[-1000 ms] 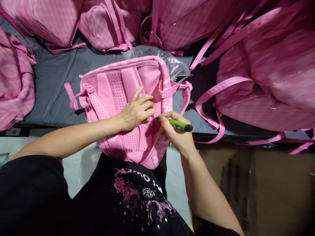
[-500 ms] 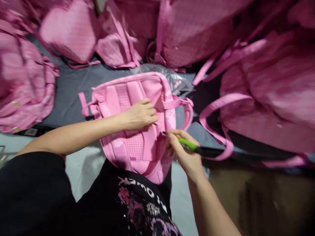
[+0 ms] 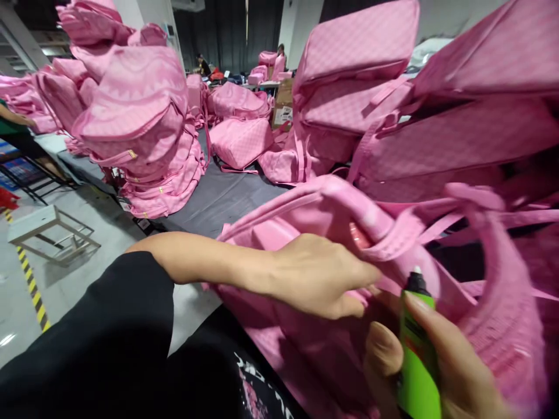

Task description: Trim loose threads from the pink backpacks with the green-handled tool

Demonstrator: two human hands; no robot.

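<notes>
A pink backpack [image 3: 323, 361] lies tilted in front of my body, its padded side up and a shoulder strap [image 3: 502, 279] at the right. My left hand [image 3: 321, 276] reaches across it, fingers bent and closed on its fabric; the exact fold they grip is partly hidden. My right hand [image 3: 458, 364] is wrapped round a green pen-shaped tool [image 3: 417, 372] with a black neck and a pale tip pointing up. That tip is beside the pink webbing at the bag's top edge.
A tall stack of pink backpacks [image 3: 135, 116] stands on the dark-covered table [image 3: 218, 195] at the left. More pink bags [image 3: 358, 64] are piled behind and to the right. A metal stool [image 3: 48, 227] stands on the floor; people are visible in the distance.
The view has tilted up and come closer, showing the room. The tool has turned so its tip points up rather than left at the bag. My left hand stays on the backpack.
</notes>
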